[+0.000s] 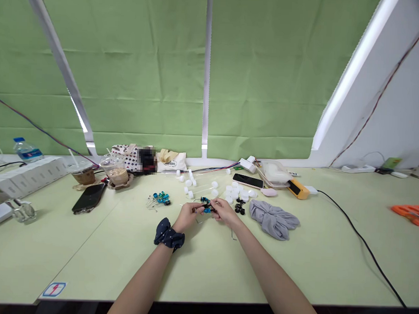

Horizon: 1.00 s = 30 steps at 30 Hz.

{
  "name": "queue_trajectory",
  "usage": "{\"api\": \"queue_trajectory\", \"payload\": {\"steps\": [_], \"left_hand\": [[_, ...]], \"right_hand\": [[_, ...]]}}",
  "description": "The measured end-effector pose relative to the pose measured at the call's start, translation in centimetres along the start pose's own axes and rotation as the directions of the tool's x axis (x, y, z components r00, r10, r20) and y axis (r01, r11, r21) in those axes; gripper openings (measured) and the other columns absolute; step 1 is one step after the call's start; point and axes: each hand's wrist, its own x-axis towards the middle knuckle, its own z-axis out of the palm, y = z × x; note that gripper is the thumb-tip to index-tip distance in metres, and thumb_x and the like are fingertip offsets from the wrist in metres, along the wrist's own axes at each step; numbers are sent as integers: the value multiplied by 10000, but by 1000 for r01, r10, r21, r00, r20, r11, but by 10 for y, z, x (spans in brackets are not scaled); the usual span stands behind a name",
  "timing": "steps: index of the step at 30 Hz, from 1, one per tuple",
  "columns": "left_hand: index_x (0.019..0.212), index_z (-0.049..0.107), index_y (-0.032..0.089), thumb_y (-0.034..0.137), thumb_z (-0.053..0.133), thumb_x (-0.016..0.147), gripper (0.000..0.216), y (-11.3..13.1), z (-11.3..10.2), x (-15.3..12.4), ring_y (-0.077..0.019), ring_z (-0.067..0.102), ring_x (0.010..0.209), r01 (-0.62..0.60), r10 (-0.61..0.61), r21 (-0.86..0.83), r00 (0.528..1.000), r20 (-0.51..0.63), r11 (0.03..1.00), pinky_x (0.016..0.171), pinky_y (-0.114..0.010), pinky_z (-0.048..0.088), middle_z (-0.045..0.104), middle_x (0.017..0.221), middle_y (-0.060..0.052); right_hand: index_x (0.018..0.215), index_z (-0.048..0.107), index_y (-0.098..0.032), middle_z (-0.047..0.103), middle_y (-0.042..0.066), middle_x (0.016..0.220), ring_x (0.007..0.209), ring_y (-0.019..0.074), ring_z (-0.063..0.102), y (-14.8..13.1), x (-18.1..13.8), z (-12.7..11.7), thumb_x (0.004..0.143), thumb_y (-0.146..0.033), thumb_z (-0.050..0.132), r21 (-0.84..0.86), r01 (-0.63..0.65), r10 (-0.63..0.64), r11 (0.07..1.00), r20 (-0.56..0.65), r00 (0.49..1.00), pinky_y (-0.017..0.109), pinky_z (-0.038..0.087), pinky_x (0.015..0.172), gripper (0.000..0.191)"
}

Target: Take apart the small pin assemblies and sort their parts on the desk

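Note:
My left hand [187, 215] and my right hand [225, 211] meet over the middle of the pale green table [89, 253], fingers pinched together. Between them they hold a small cluster of blue and black electronic parts [206, 206]. A dark blue scrunchie [168, 235] sits on my left wrist. A little heap of blue capacitors with wire legs [161, 199] lies just left of my hands. White caps [234, 191] and small black parts [240, 205] lie just behind and right of them. A loose bent wire [233, 235] rests near my right forearm.
A grey cloth [274, 218] lies right of my hands, with a black cable [361, 240] beyond it. Two phones [89, 197] [247, 181], two iced drinks [117, 171], a yellow meter [298, 189], a water bottle [27, 150] and bags line the back. Orange tool [411, 213] at far right.

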Motion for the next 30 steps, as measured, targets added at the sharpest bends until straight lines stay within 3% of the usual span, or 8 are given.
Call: {"api": "queue_trajectory", "payload": {"steps": [5, 11, 16, 19, 25, 30], "left_hand": [[886, 709, 87, 432, 525, 792, 402, 0, -1, 2, -149, 499, 621, -14, 15, -9, 1000, 5, 1000, 604, -261, 367, 637, 676, -65], [854, 712, 77, 448, 544, 772, 415, -3, -4, 2, -153, 515, 627, 9, -7, -70, 1000, 19, 998, 611, -261, 379, 649, 689, -73], [957, 695, 70, 449, 587, 739, 451, -11, -6, 3, -149, 528, 606, 59, -52, -171, 997, 49, 984, 643, -273, 398, 630, 612, -58], [862, 717, 72, 445, 585, 746, 413, -14, -8, 3, -146, 529, 607, 53, -40, -166, 996, 81, 985, 643, -270, 402, 629, 613, -65], [851, 714, 76, 458, 596, 728, 418, -14, -8, 2, -129, 513, 566, 99, -79, -145, 987, 137, 985, 578, -247, 383, 637, 617, -55], [885, 710, 66, 456, 601, 719, 438, -12, -6, 3, -144, 536, 590, 111, -96, -161, 990, 100, 981, 605, -258, 394, 647, 623, -60]], "right_hand": [[806, 511, -182, 504, -30, 744, 502, 55, 455, -3, -1, -5, 648, -402, 694, -15, 209, -207, 978, 87, 974, 212, 389, 485, 327], [800, 522, -174, 491, -34, 634, 556, 96, 483, -3, -2, -8, 694, -327, 644, -75, 226, -214, 971, 146, 966, 250, 426, 559, 222], [723, 548, -167, 526, 7, 748, 694, 130, 529, -9, -4, -8, 681, -231, 621, -265, 386, -332, 883, 227, 916, 253, 439, 605, 105], [642, 540, -157, 531, 18, 786, 720, 132, 543, -10, -4, -9, 655, -200, 637, -334, 438, -365, 835, 261, 894, 261, 453, 644, 106], [684, 403, -192, 540, -13, 740, 592, 140, 591, -4, -4, -9, 607, -369, 711, -161, 177, -150, 971, 168, 974, 308, 514, 541, 364], [816, 402, -217, 527, -43, 638, 526, 143, 604, -3, -1, -5, 716, -355, 617, 17, -12, 13, 1000, -76, 997, 330, 532, 530, 275]]}}
